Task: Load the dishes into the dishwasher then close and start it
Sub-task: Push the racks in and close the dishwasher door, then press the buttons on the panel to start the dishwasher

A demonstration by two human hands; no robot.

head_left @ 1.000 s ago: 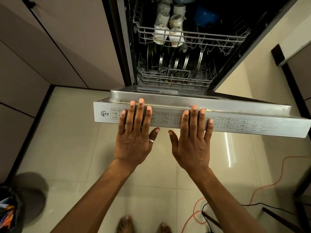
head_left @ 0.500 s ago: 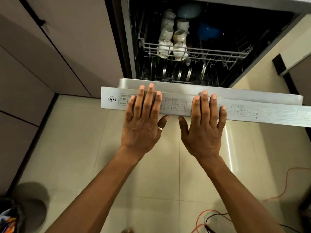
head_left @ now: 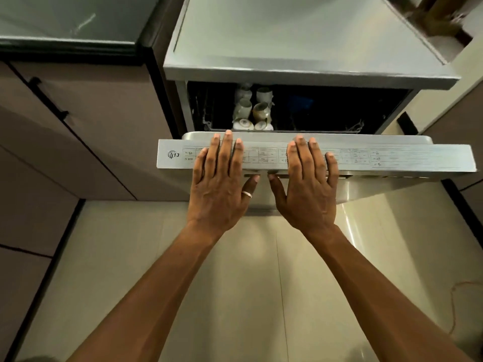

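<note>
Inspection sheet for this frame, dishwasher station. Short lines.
Surface: glossy tiled floor.
Job's things: dishwasher door partly open, tilted up; cups racked inside behind it.
Clutter: nothing seen.
Grippers: left hand and right hand flat on the door's top edge, fingers straight, thumbs below it.
Cables: thin orange cable on the floor, far right.
Surroundings: cabinets on the left; steel top above the opening.

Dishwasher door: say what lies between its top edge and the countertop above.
Head view: an open gap, the dark tub with pale cups in the upper rack.
</note>
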